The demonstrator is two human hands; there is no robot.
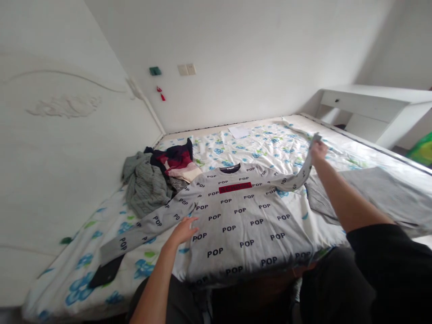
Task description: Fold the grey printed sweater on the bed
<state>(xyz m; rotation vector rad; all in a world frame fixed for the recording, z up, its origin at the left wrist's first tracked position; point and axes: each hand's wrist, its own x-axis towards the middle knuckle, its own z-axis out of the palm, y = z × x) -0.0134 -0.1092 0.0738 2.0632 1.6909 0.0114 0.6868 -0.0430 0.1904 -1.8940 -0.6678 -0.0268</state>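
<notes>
On the floral bed sheet (270, 144), head view: a grey POP sweatshirt (243, 225) is lying face up, body spread flat near the bed's front edge. Left hand (185, 230) is resting flat on its left side, fingers apart, gripping nothing. Right hand (318, 150) is pinching the right sleeve cuff (316, 138), lifting the sleeve off the sheet. A pile of clothes (158, 177) is sitting by the headboard (67, 135); a grey folded garment (371, 193) is lying to the right; a dark phone (106, 272) is lying under the left sleeve end.
</notes>
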